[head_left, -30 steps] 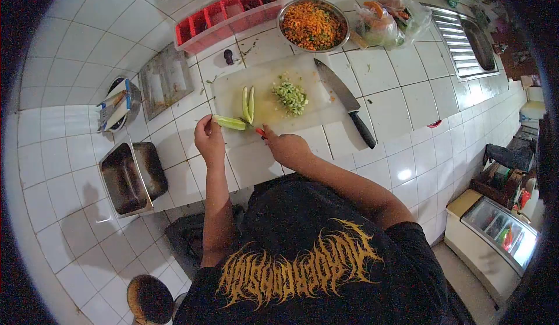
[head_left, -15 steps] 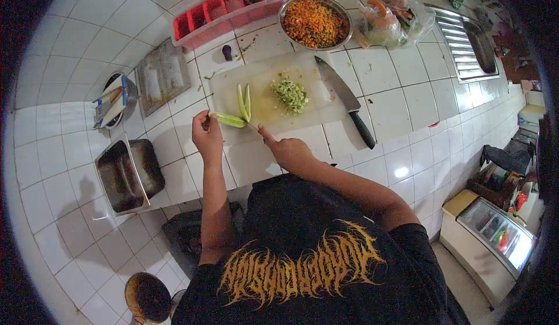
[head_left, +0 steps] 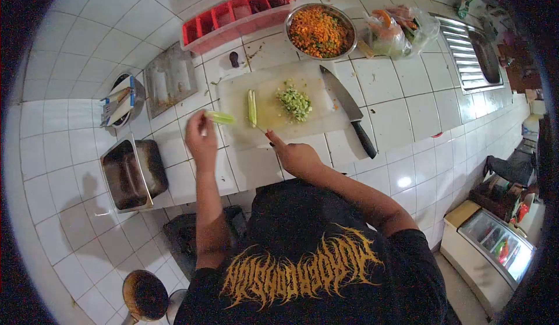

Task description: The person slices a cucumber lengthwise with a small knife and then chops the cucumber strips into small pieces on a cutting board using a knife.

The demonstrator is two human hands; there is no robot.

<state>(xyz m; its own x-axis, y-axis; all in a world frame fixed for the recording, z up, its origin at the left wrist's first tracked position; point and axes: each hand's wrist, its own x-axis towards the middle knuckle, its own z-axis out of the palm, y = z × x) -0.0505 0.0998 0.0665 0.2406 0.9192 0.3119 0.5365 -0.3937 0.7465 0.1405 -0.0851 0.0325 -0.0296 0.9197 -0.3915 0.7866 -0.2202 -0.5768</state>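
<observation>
My left hand (head_left: pixel 201 135) holds the end of a light green vegetable piece (head_left: pixel 219 117) over the left edge of the translucent cutting board (head_left: pixel 233 89). Closed around a small red-handled knife (head_left: pixel 268 134), my right hand (head_left: pixel 298 157) is at the board's near edge. The knife's thin blade points toward two long green strips (head_left: pixel 252 108) lying side by side on the board. Right of them sits a heap of chopped green vegetable (head_left: pixel 294 103). A large black-handled knife (head_left: pixel 346 101) rests along the board's right side.
Behind the board stand a red sectioned container (head_left: pixel 236 13), a steel bowl of chopped orange and green vegetables (head_left: pixel 322 31) and plastic bags of vegetables (head_left: pixel 399 31). A steel pan (head_left: pixel 135 173) is at the left, a sink (head_left: pixel 483 57) at the far right.
My left hand has drawn the green piece away from the knife tip, slightly up and left. The two strips, earlier spread in a V, now lie together. The whole view has shifted slightly.
</observation>
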